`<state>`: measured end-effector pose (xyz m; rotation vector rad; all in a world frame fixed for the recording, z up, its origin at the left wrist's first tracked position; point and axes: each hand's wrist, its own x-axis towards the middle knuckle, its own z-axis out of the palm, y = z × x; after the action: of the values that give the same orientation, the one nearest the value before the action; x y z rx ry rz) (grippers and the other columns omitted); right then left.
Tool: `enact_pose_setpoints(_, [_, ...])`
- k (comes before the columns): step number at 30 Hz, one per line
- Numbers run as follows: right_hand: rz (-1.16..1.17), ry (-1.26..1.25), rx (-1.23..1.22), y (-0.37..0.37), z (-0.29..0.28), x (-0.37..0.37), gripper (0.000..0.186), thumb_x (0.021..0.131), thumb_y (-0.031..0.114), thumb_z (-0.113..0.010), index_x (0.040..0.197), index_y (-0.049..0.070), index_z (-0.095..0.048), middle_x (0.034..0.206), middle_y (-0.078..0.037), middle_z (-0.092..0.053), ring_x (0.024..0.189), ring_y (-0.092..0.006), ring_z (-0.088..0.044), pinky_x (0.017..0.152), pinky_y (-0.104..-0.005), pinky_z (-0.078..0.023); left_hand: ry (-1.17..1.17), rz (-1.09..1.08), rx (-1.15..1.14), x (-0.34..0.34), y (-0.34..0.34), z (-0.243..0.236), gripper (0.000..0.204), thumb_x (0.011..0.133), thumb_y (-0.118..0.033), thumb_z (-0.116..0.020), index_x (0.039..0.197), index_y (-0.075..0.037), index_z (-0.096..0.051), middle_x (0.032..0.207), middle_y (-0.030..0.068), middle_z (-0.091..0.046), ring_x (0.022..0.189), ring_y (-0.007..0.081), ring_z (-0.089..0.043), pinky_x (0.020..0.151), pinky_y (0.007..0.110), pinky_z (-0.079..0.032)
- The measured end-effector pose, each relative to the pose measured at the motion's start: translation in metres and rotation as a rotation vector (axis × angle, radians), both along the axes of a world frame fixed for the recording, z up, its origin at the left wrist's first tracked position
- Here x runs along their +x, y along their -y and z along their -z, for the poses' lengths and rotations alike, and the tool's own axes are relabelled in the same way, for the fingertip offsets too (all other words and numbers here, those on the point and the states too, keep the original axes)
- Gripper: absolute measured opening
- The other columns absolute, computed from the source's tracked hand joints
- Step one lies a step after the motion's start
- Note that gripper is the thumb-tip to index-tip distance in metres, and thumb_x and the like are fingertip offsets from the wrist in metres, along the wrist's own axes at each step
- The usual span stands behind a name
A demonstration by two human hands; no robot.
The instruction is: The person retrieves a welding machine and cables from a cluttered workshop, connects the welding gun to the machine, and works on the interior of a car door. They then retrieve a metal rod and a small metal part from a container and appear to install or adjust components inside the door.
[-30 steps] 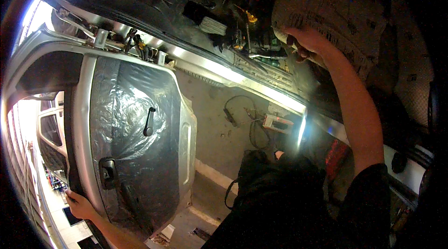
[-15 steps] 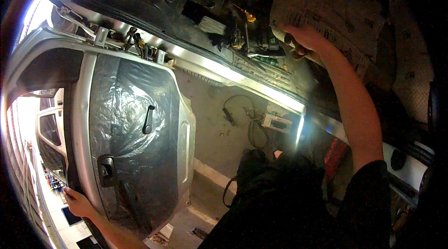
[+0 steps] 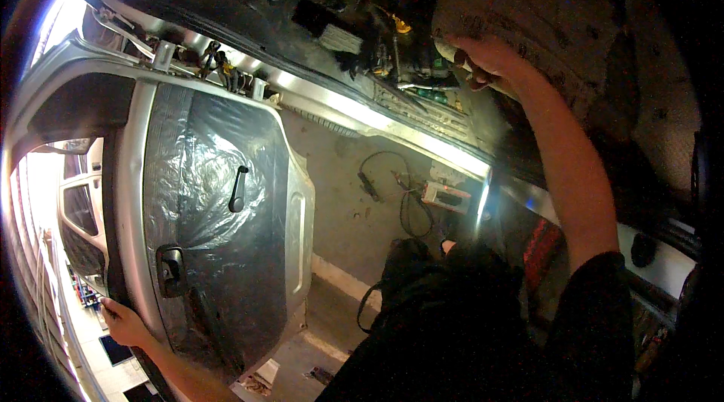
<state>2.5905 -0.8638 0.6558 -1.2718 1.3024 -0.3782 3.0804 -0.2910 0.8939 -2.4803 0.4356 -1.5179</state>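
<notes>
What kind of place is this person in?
Probably a car repair garage: the open car door has silvery plastic film over its inside, around a window crank, and what look like tools lie scattered inside the car.

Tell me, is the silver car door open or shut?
Open. The car door stands angled away from the sill, with floor showing between them.

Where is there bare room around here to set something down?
The likeliest patch is the floor between the open door, the bright sill and the black cable; small marks show on it. It's crowded around that cable and the orange-edged device near your foot, and beyond the sill, where loose tools lie beside the seat.
</notes>
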Motion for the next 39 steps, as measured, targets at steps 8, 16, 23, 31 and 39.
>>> enact_pose_setpoints(8, [-0.035,-0.027,-0.032,0.000,-0.008,0.000,0.050,0.084,0.049,-0.061,0.078,0.000,-0.061,0.048,-0.003,-0.043,0.037,-0.0142,-0.038,0.048,-0.0401,-0.052,0.011,0.009,-0.002,-0.006,0.005,-0.002,0.052,0.094,-0.051,-0.038,0.099,-0.009,-0.069,0.083,0.0175,-0.068,0.070,0.0396,-0.063,0.058,0.050,-0.048])
enact_pose_setpoints(16, [-0.057,-0.025,-0.005,0.015,0.012,-0.003,0.052,0.076,0.054,-0.066,0.082,0.003,-0.062,0.062,-0.006,-0.051,0.048,-0.0171,-0.041,0.047,-0.0393,-0.046,-0.008,-0.035,-0.015,0.002,0.002,-0.001,0.053,0.094,-0.052,-0.036,0.100,-0.010,-0.068,0.082,0.0179,-0.067,0.070,0.0401,-0.062,0.058,0.050,-0.048])
enact_pose_setpoints(23, [-0.062,-0.003,-0.028,0.018,0.016,-0.004,0.050,0.075,0.052,-0.068,0.075,0.003,-0.060,0.051,-0.003,-0.043,0.045,-0.0171,-0.040,0.044,-0.0366,-0.041,0.018,0.050,-0.013,-0.018,0.019,0.003,0.054,0.094,-0.052,-0.036,0.102,-0.009,-0.068,0.084,0.0176,-0.068,0.072,0.0392,-0.063,0.059,0.049,-0.048])
enact_pose_setpoints(31, [-0.094,-0.047,-0.019,0.016,0.012,-0.004,0.048,0.086,0.048,-0.058,0.079,0.000,-0.061,0.043,-0.002,-0.033,0.037,-0.0134,-0.038,0.057,-0.0431,-0.054,0.037,0.021,0.017,-0.001,0.004,0.002,0.052,0.094,-0.051,-0.037,0.103,-0.009,-0.068,0.081,0.0161,-0.068,0.071,0.0387,-0.063,0.057,0.049,-0.048])
enact_pose_setpoints(39, [-0.042,0.047,0.042,0.009,0.006,-0.005,0.049,0.080,0.049,-0.065,0.068,0.003,-0.053,0.054,-0.003,-0.041,0.044,-0.0173,-0.044,0.046,-0.0416,-0.052,0.036,0.040,0.017,-0.006,0.008,0.001,0.052,0.094,-0.051,-0.037,0.095,-0.009,-0.068,0.077,0.0162,-0.067,0.066,0.0390,-0.062,0.052,0.049,-0.046])
